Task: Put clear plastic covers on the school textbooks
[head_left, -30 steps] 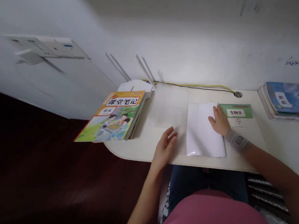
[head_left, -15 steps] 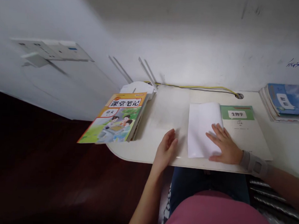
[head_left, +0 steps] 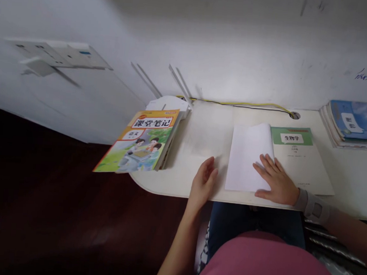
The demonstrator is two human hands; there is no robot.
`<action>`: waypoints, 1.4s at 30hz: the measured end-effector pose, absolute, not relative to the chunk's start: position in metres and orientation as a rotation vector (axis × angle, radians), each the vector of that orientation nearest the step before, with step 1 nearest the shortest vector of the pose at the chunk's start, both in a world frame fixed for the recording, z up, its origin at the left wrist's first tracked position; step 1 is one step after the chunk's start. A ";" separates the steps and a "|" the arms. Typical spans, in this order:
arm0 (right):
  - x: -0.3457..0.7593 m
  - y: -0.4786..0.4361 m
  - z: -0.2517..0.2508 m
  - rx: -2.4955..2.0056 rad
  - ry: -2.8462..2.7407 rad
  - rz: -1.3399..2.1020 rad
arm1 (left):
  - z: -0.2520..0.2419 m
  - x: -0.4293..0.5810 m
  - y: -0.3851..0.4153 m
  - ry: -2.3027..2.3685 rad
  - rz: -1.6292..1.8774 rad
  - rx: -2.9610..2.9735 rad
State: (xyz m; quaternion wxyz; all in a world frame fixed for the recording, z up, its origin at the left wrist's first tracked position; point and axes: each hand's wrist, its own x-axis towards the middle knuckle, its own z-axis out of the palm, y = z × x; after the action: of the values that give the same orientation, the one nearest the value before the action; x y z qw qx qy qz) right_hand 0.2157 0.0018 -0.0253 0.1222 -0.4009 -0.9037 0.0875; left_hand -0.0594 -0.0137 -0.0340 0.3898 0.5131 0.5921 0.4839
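Observation:
In the head view an opened book (head_left: 307, 169) lies on the white desk, its green-banded title page on the right and a blank white page (head_left: 245, 158) on the left. My right hand (head_left: 276, 181), with a grey band at the wrist, rests flat with fingers spread across the white page near the fold. My left hand (head_left: 203, 180) is at the desk's front edge, left of the book and apart from it. Its fingers are loosely curved, with the thumb apart and nothing visible in them.
A stack of books with a colourful notebook (head_left: 142, 143) on top overhangs the desk's left end, beside a white router (head_left: 168, 103). Another book stack (head_left: 357, 122) is at the right. Yellow and black cables (head_left: 245, 104) run along the wall.
The white page's left edge has come down flatter and slightly further left under my right hand. Both hands have hardly moved; the view has shifted a little.

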 end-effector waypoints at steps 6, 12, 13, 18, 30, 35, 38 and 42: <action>0.223 0.050 -0.033 -1.318 -2.311 0.486 | -0.034 -0.059 -0.013 1.523 1.228 1.318; 0.198 0.117 -0.041 -1.537 -2.154 0.397 | -0.034 -0.058 -0.015 1.522 1.244 1.313; 0.194 0.119 -0.041 -1.538 -2.169 0.363 | -0.034 -0.058 -0.015 1.521 1.245 1.310; 0.189 0.110 -0.038 -1.519 -2.288 0.257 | -0.036 -0.059 -0.014 1.528 1.251 1.303; 0.194 0.107 -0.037 -1.511 -2.390 0.185 | -0.030 -0.064 -0.014 1.449 1.309 1.176; 0.190 0.106 -0.038 -1.528 -2.378 0.189 | -0.036 -0.066 -0.010 1.378 1.349 1.116; 0.187 0.109 -0.040 -1.625 -2.286 0.193 | -0.039 -0.068 -0.011 1.445 1.354 1.168; 0.182 0.112 -0.037 -1.657 -2.339 0.171 | -0.042 -0.073 -0.010 1.800 1.408 1.474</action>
State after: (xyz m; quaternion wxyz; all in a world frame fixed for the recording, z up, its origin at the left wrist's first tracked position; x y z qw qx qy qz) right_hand 0.1819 0.1124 -0.0371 0.1345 -0.5717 -0.8072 0.0591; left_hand -0.0730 -0.0095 -0.0425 0.2093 0.5301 0.6472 0.5063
